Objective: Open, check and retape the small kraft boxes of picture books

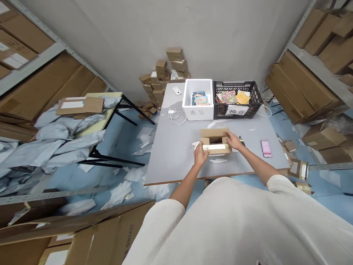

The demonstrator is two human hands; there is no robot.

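A small cardboard box (217,150) sits on the grey table (171,162) in front of me, its top flaps raised and a shiny strip of tape along the near flap. My left hand (201,154) grips the box's left near corner. At the right side, my right hand (234,141) holds the box by its flap and edge. The box's inside looks dark, and I cannot make out any contents. Just past my right hand lies a black-and-yellow item (242,140), partly hidden by the forearm. Something white pokes out beside the box's left side.
A white foam box (198,113) and a black plastic crate (234,112), both holding colourful books, stand at the table's back. A pink-screened phone (266,148) lies right; a white device (177,91) lies back left. Grey parcels (79,143) cover a side table. Paper scraps litter the floor.
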